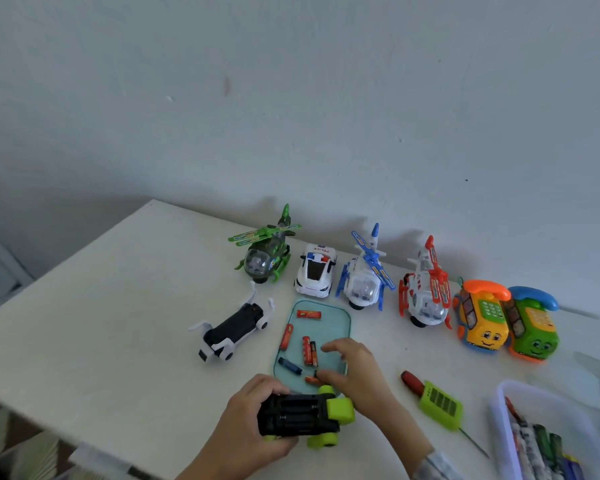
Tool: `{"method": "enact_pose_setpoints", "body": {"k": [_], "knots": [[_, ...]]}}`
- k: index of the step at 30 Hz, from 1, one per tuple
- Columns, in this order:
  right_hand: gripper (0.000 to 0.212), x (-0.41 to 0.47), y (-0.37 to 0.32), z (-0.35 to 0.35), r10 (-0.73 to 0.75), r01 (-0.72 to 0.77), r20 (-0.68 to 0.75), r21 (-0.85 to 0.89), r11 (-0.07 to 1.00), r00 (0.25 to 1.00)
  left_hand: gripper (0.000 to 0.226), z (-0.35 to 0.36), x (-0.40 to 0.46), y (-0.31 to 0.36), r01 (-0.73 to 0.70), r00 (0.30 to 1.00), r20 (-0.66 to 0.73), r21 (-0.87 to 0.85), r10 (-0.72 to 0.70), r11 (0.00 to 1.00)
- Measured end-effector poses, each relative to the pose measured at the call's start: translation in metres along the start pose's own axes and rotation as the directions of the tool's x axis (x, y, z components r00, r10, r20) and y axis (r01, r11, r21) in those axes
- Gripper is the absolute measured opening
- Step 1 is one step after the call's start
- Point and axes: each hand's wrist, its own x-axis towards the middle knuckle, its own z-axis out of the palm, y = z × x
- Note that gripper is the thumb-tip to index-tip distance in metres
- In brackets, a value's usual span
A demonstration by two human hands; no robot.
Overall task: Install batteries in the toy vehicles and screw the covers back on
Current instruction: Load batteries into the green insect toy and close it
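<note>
The left hand (253, 410) grips the upturned green-wheeled toy car (303, 415), battery bay facing up; just beside it the right hand (352, 372) pinches an orange battery (310, 380) on the teal tray (340, 318).

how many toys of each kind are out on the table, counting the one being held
Helicopters: 3 (green, blue, red)
Cars: 2 (police car, upturned green-wheeled car held in the left hand)
Toy phones: 2 (orange, green)
Robot dog on its back: 1
Total: 8
</note>
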Motion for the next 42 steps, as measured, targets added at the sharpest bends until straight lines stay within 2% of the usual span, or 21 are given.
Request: {"method": "enact_pose_setpoints", "body": {"k": [5,7,12,15,18,20,24,26,29,34,37,42], "knots": [[0.045,0.025,-0.009,0.009,-0.069,0.076,0.056,-0.147,0.986,0.996,0.045,-0.002,-0.001,-0.001,0.027,0.999,0.031,-0.035,-0.026,0.999],[0.046,0.028,-0.011,0.013,-0.084,0.091,0.059,-0.140,0.986,0.995,0.044,-0.003,-0.001,0.000,0.047,0.998,0.042,-0.050,-0.045,0.998],[0.042,0.026,-0.006,0.012,-0.064,0.067,-0.051,0.049,0.997,0.997,0.049,-0.001,-0.002,0.001,0.096,0.995,0.038,-0.083,-0.093,0.992],[0.036,0.019,-0.005,0.006,0.016,0.032,-0.182,0.262,0.965,0.983,0.049,0.000,-0.002,0.004,0.102,0.994,0.037,-0.082,-0.099,0.991],[0.030,0.009,-0.008,-0.008,0.156,-0.043,-0.177,0.517,0.855,0.972,0.045,-0.001,-0.002,0.011,0.088,0.996,0.002,-0.080,-0.088,0.993],[0.027,0.001,-0.011,-0.024,0.169,-0.016,-0.169,0.661,0.751,0.971,0.043,-0.002,-0.001,0.018,0.065,0.997,-0.024,-0.072,-0.067,0.995],[0.024,-0.019,-0.017,-0.055,0.189,0.014,-0.095,0.920,0.391,0.977,0.042,-0.005,0.007,0.036,0.010,0.995,-0.094,-0.079,-0.018,0.997],[0.023,-0.028,-0.021,-0.069,0.185,0.005,-0.063,0.955,0.297,0.981,0.040,-0.007,0.014,0.046,-0.013,0.991,-0.132,-0.083,0.001,0.996],[0.020,-0.043,-0.030,-0.086,0.156,0.015,-0.065,0.953,0.302,0.986,0.040,-0.008,0.023,0.063,-0.046,0.983,-0.181,-0.078,0.032,0.996],[0.022,-0.062,-0.046,-0.096,0.100,0.135,-0.193,0.898,0.418,0.976,0.039,-0.007,0.037,0.084,-0.078,0.974,-0.216,-0.009,0.074,0.997],[0.028,-0.066,-0.050,-0.095,0.147,0.160,-0.241,0.894,0.418,0.959,0.041,-0.001,0.047,0.096,-0.086,0.972,-0.220,0.018,0.088,0.996],[0.017,-0.071,-0.048,-0.098,0.188,0.232,-0.352,0.854,0.465,0.917,0.044,0.008,0.060,0.107,-0.088,0.972,-0.209,0.091,0.105,0.992]]}}
